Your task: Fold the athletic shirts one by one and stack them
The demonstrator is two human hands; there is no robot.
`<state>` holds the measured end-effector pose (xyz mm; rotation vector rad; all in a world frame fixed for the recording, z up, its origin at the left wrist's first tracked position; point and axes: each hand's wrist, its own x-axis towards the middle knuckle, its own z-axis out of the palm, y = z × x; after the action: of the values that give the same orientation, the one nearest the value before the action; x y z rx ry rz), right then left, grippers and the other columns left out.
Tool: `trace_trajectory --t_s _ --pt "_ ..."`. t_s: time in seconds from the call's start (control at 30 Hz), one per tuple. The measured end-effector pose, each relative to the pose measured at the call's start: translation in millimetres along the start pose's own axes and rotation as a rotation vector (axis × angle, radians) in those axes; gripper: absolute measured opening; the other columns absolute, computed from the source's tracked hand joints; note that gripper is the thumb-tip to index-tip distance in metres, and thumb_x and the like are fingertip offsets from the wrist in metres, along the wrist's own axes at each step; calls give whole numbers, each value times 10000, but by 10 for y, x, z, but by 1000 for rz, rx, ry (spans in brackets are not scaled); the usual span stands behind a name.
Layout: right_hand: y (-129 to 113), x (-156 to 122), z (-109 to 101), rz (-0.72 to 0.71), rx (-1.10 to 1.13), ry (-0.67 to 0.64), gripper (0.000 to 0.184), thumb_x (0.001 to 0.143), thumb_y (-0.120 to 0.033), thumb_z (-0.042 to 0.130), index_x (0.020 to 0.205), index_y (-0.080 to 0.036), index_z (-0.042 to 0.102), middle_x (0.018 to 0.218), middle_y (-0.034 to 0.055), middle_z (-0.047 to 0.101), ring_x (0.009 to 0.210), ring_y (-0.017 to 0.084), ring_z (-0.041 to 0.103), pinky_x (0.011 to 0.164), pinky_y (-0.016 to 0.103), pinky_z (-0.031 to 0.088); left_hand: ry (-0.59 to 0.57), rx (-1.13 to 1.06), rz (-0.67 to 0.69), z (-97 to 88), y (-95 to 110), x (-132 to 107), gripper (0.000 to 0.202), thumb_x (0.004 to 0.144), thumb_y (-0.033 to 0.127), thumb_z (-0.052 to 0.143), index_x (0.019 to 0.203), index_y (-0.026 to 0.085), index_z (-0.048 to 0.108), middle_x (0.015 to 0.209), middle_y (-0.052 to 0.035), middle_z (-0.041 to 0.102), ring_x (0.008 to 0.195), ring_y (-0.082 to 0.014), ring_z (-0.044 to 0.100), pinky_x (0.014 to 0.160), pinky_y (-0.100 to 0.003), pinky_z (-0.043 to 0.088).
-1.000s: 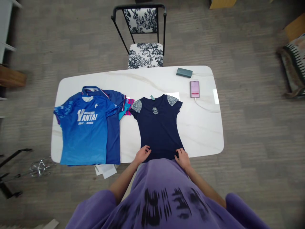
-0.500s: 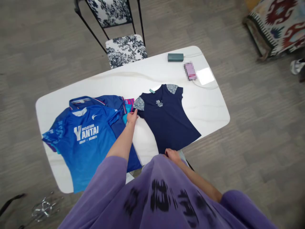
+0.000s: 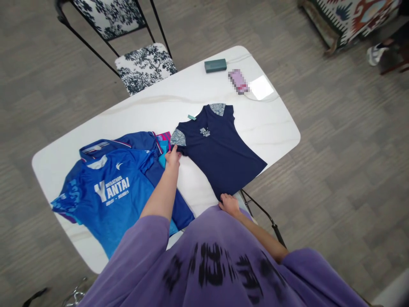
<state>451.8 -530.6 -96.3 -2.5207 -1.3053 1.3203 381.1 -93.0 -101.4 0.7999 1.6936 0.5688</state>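
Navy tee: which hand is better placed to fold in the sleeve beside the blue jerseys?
Left, probably. The left hand touches that patterned sleeve of the navy tee; the right hand sits far off at the hem.

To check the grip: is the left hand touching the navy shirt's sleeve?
Touching. In the head view, the left hand meets the navy shirt at its patterned sleeve edge.
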Motion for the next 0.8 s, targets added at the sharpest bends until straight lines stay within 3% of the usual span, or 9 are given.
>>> trace_trajectory --t_s 0.13,0.27,0.37,0.53,0.63,0.7,0.8 --pt "113 -40 -150 -74 95 13 60 996 -258 654 1014 -254 596 1081 44 691 1010 229 585 892 334 367 -24 -40 -93 51 91 25 288 1029 418 812 1055 220 604 823 -14 674 789 -154 719 825 -350 685" --pt "425 -123 -432 -132 253 12 49 967 -270 635 1007 -256 610 1035 24 706 965 211 603 880 317 398 -28 -66 -26 219 325 19 301 1026 450 814 1098 244 606 951 -22 739 808 -142 762 834 -320 707" --pt "764 -148 -660 -111 401 29 83 972 -305 591 1035 -254 606 983 15 728 919 201 642 852 305 445 -97 -55 80 558 581 39 302 1038 435 817 1073 216 612 989 -36 765 778 -120 760 833 -302 710" --pt "1367 -55 -947 10 586 115 203 995 -429 540 1064 -249 605 871 11 717 811 208 663 789 311 519 -215 93 214 1465 969 104 375 1042 485 842 1025 196 603 900 -29 734 777 -136 761 826 -314 697" --pt "1659 37 -1051 137 619 224 269 1005 -449 509 1142 -239 608 970 47 732 842 225 673 824 346 553 -303 250 357 1907 1045 113 369 1058 523 809 1067 191 647 945 -53 743 898 -170 777 925 -346 685" --pt "1775 80 -1085 208 611 302 316 1010 -451 520 1213 -227 612 1136 100 738 929 243 689 894 386 576 -317 449 546 2034 998 94 287 1064 452 785 1103 185 687 1069 -100 767 1034 -215 773 1068 -417 655" --pt "1796 99 -1081 198 537 352 333 1032 -443 573 1266 -222 658 1250 136 713 1054 274 695 991 426 586 -320 760 788 1979 794 25 270 1014 309 774 1237 163 733 1368 -191 732 1346 -327 686 1316 -549 487"
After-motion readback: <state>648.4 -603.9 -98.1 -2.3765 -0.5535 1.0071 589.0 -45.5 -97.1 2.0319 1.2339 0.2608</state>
